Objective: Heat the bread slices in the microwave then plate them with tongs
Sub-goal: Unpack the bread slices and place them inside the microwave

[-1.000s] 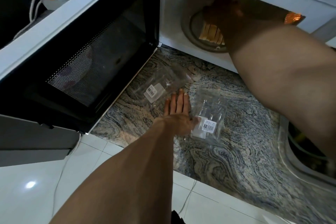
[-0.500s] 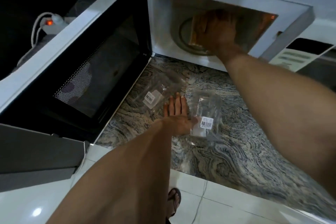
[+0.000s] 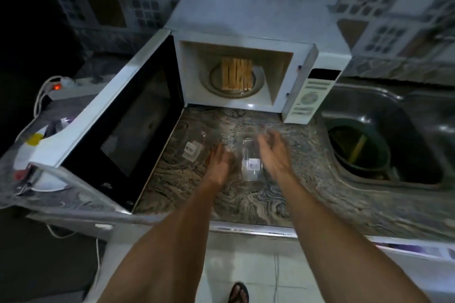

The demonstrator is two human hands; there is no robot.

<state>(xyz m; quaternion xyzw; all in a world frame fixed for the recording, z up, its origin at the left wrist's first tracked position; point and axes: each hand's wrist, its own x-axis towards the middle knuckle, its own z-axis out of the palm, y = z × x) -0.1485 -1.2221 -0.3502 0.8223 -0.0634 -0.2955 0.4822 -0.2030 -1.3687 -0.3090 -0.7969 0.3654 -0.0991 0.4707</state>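
Note:
Several bread slices (image 3: 236, 77) stand on edge in a row on the glass turntable (image 3: 256, 81) inside the white microwave (image 3: 256, 32), whose door (image 3: 118, 115) hangs wide open to the left. My left hand (image 3: 219, 162) rests on the marble counter between two clear plastic bags, its fingers blurred. My right hand (image 3: 273, 152) hovers just right of the nearer clear bag (image 3: 251, 167), fingers loosely spread and holding nothing. No tongs or plate are in view.
A second clear bag (image 3: 193, 150) with a barcode label lies left of my left hand. A steel sink (image 3: 394, 130) holding a dark pot sits to the right. A power strip (image 3: 59, 86) with a red light lies at far left. The counter edge (image 3: 246, 229) is close to my body.
My right hand came out of the microwave, leaving the bread on the turntable, and dropped to the counter beside the bag. My view pulled back and rose.

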